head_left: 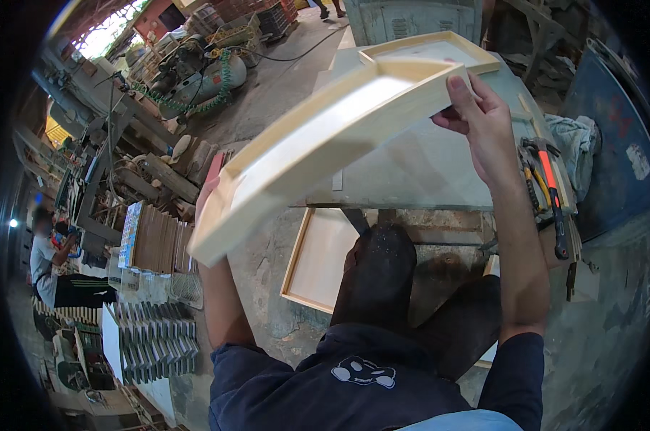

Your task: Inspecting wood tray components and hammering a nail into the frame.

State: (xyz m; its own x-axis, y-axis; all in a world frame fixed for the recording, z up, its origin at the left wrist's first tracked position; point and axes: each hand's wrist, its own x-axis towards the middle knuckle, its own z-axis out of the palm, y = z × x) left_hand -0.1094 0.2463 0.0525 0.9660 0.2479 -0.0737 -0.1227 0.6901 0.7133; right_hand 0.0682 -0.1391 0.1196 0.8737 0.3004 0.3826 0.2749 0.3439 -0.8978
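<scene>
A long, shallow wooden tray (346, 152) with a white inside hangs tilted in the air in front of me, above the worktable (425, 172). My right hand (481, 118) pinches its far right corner between thumb and fingers. At the near left end, my left hand (208, 194) grips the tray from behind; most of its fingers are hidden by the wood. Beyond the held one, a second wooden tray (411, 42) lies on the table. Another tray (317, 262) with a pale bottom is down on the floor by my legs.
A hammer (550, 176) with a red-orange handle and yellow-handled pliers (541, 185) lie at the table's right edge, beside a crumpled cloth (576, 136). Stacked boards (159, 241) stand left. An air compressor (206, 82) sits behind; a person (48, 262) is far left.
</scene>
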